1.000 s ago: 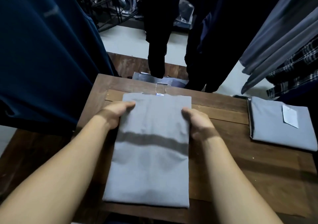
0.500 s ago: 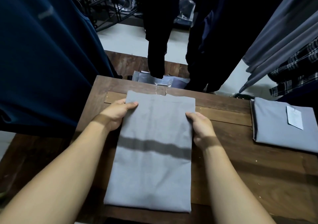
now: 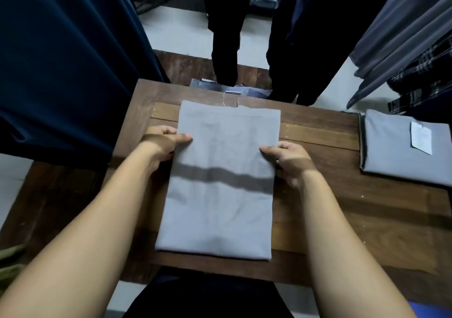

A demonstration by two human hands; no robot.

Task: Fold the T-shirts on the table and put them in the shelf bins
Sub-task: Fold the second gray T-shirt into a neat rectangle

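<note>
1. Grey T-shirt (image 3: 220,183): folded into a long narrow rectangle, lying flat in the middle of the wooden table (image 3: 367,220). Its near short edge lies close to the table's near edge. A band of shadow crosses the cloth about halfway along.
2. Left hand (image 3: 161,141): at the shirt's left long edge, in the far half. The thumb lies on top of the cloth and the fingers are curled at the edge, so the hand pinches the fabric there. Fingertips under the cloth are not visible.
3. Right hand (image 3: 288,161): at the right long edge, roughly opposite the left. It has the same hold, thumb on top and curled fingers beside the edge, gripping the shirt.
4. Both forearms reach in from the near side, one on each side of the shirt.
5. A thin wire loop (image 3: 230,98) shows just beyond the shirt's far edge; what it is cannot be told.
6. Second folded grey shirt (image 3: 396,151): at the table's right end, well apart from the first, with a white tag (image 3: 421,138) on top.
7. Surroundings: a dark blue garment (image 3: 61,61) hangs on the left, black garments (image 3: 225,24) hang beyond the table, and grey garments (image 3: 403,24) and a plaid garment (image 3: 428,78) hang on the right.
</note>
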